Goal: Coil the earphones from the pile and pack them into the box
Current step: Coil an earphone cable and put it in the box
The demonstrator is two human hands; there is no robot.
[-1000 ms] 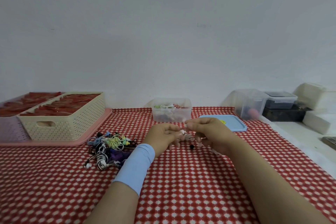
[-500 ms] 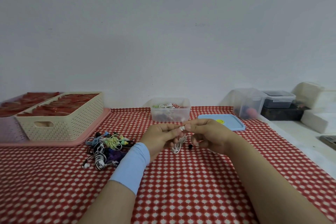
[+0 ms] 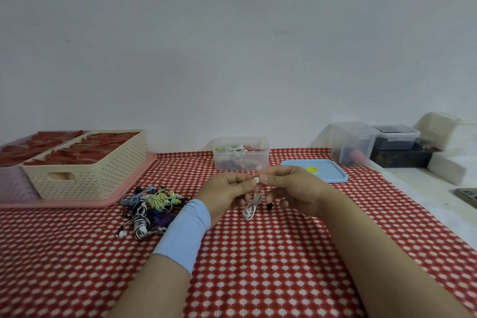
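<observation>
A white earphone (image 3: 251,208) hangs as a small bundle between my two hands above the checked cloth. My left hand (image 3: 227,190) and my right hand (image 3: 290,188) meet fingertip to fingertip and pinch its white end at the top. A small black piece shows just below my right fingers. The pile of tangled earphones (image 3: 151,205), in yellow, black-and-white, blue and purple, lies to the left of my left wrist. Behind my hands stands the clear plastic box (image 3: 241,153) with several coiled earphones inside.
A blue lid (image 3: 325,171) lies right of the clear box. A cream perforated basket (image 3: 87,165) with red contents sits on a pink tray (image 3: 134,188) at the left. Clear and dark containers (image 3: 353,143) stand at the back right beside a white ledge.
Both hands rose slightly and the white earphone now hangs lower as a loose bundle beneath the pinching fingertips. The pile and box stayed put.
</observation>
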